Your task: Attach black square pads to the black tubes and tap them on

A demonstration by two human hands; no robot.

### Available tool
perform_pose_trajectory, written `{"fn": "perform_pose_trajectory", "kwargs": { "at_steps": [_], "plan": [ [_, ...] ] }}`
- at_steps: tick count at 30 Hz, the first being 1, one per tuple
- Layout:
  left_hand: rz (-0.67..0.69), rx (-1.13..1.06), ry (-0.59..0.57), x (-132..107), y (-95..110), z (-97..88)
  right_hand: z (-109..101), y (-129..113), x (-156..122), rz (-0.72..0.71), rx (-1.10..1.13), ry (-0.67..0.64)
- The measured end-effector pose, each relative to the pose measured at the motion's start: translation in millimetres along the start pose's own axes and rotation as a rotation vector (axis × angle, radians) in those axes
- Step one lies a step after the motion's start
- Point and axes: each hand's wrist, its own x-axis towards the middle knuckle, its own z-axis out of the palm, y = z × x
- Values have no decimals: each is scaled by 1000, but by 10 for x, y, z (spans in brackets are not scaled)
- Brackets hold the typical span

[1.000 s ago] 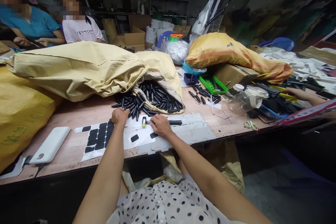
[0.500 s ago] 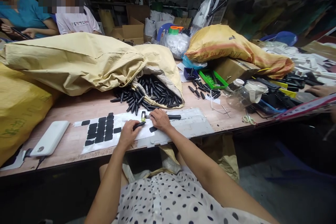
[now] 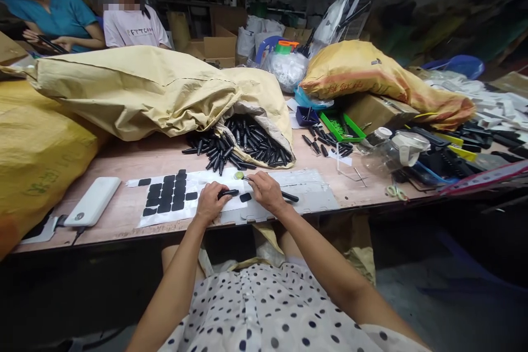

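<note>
My left hand (image 3: 210,202) is closed on a short black rod (image 3: 228,193) and holds it flat on a white sheet (image 3: 198,181). My right hand (image 3: 266,190) grips a small mallet (image 3: 289,197) with a yellow-green head (image 3: 238,176) raised just above that rod. A black rectangular pad (image 3: 246,197) lies between the hands. More black pads (image 3: 167,198) sit in rows on the sheet at the left. A pile of black rods (image 3: 243,148) spills from a tan paper sack (image 3: 144,91) just behind the hands.
A white power bank (image 3: 93,201) lies at the left near a yellow sack (image 3: 37,154). A green tray (image 3: 340,126), a plastic jar (image 3: 388,151), scissors (image 3: 396,192) and black parts crowd the right. Two people sit across at the far left.
My left hand took a black rod from the pile and brought it down onto the white sheet. My right hand lifted the mallet's head off the sheet and tilted it toward the rod.
</note>
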Motion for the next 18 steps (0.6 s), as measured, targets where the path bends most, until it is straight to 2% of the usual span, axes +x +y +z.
{"fn": "perform_pose_trajectory", "kwargs": {
  "at_steps": [6, 10, 14, 18],
  "plan": [
    [0, 11, 17, 4, -25, 42, -31, -89, -172, 10, 28, -25],
    [0, 6, 22, 7, -28, 50, -33, -142, -193, 5, -1, -17],
    [-18, 1, 11, 12, -6, 39, -37, -155, -198, 5, -25, -78],
    [-22, 3, -4, 10, 29, 21, -18, -188, -161, 14, -8, -37]
  ]
}}
